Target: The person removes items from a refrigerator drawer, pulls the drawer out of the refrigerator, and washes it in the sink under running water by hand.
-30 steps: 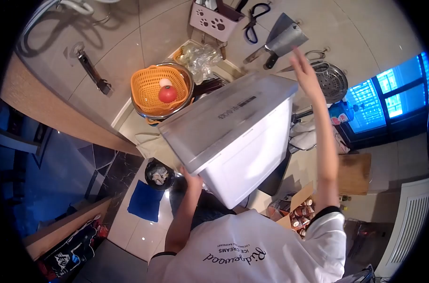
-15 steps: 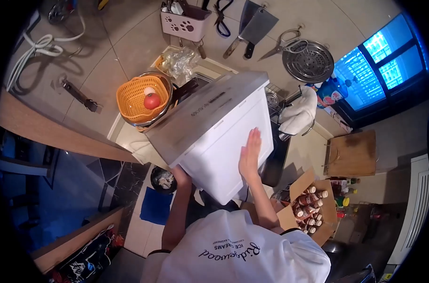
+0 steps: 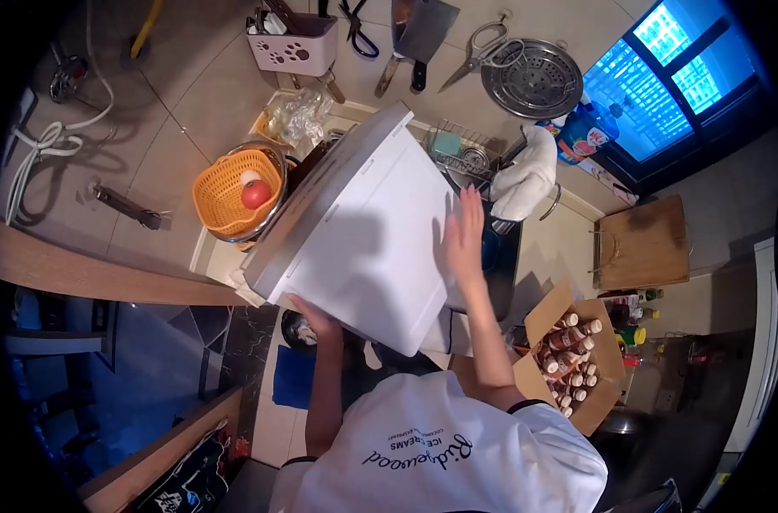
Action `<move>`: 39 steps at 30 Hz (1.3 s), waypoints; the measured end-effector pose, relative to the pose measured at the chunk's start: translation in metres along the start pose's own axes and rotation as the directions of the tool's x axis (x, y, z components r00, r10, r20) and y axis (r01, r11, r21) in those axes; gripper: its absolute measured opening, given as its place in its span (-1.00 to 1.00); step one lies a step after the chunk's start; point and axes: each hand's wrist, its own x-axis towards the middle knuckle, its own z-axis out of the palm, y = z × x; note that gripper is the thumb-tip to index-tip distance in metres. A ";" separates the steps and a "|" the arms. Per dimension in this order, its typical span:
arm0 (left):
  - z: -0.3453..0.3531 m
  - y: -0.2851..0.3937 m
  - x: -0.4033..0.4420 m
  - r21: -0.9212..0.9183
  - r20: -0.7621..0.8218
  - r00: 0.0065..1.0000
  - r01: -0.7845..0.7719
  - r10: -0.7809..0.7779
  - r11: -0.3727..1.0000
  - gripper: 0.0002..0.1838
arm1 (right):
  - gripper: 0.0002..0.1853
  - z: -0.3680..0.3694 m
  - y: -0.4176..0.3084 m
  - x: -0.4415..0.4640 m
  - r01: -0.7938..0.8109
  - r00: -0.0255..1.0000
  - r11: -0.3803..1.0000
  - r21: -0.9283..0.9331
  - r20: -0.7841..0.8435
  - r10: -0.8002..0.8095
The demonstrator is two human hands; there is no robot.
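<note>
A large white plastic drawer [image 3: 355, 256] with a greyish front panel is held up tilted in front of me, its broad white face toward me. My left hand [image 3: 315, 318] grips its lower left edge, with the fingertips partly hidden behind it. Along the drawer's right edge, my right hand [image 3: 466, 239] lies flat with fingers stretched upward; whether the palm presses on the plastic I cannot tell. Just beyond the drawer's left side is an orange basket [image 3: 214, 198] holding a red tomato [image 3: 255, 195] and a pale round item, set in a metal bowl.
An open cardboard box [image 3: 601, 402] of bottles stands at right. A white cloth [image 3: 525, 175] hangs near the sink. On the wall are a cleaver [image 3: 421, 34], scissors [image 3: 483, 56] and a steamer plate [image 3: 534, 79]. A wooden board [image 3: 642, 244] leans at the right.
The drawer has turned and shifted left, showing more of its white face and less of the grey panel. My right hand has moved to its right edge. The camera view has shifted slightly.
</note>
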 end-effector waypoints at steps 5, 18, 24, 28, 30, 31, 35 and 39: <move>-0.009 -0.001 0.001 0.025 0.019 1.000 -0.022 0.021 0.999 -0.33 | -0.54 0.021 0.026 0.060 -0.101 0.974 0.994 0.036 0.207 0.091; -0.044 -0.014 0.008 -0.142 0.086 0.978 0.200 -0.189 0.969 -0.53 | -0.57 -0.086 -0.045 -0.041 -0.299 0.954 0.872 0.388 0.106 0.280; -0.026 -0.004 0.014 0.182 0.216 0.975 0.005 -0.045 0.983 -0.56 | -0.32 -0.116 -0.028 -0.122 -0.317 0.724 0.534 0.784 -0.164 0.671; -0.008 0.008 0.026 0.375 0.493 0.860 -0.349 0.134 0.859 -0.57 | -0.32 -0.119 -0.033 -0.173 -0.315 0.667 0.356 0.880 -0.061 0.742; 0.004 0.013 0.037 0.355 0.673 0.709 -0.557 0.208 0.750 -0.58 | -0.32 -0.113 -0.029 -0.196 -0.359 0.641 0.298 0.884 0.002 0.767; 0.010 0.016 0.042 0.309 0.753 0.615 -0.645 0.234 0.699 -0.58 | -0.32 -0.109 -0.028 -0.203 -0.377 0.629 0.270 0.886 0.031 0.777; 0.025 0.020 0.067 0.043 0.938 0.231 -0.818 0.258 0.574 -0.59 | -0.32 -0.099 -0.014 -0.212 -0.450 0.593 0.218 0.866 0.107 0.798; 0.033 0.023 0.086 -0.243 0.958 -0.094 -0.771 0.272 0.588 -0.60 | -0.32 -0.089 0.001 -0.213 -0.522 0.575 0.195 0.830 0.173 0.799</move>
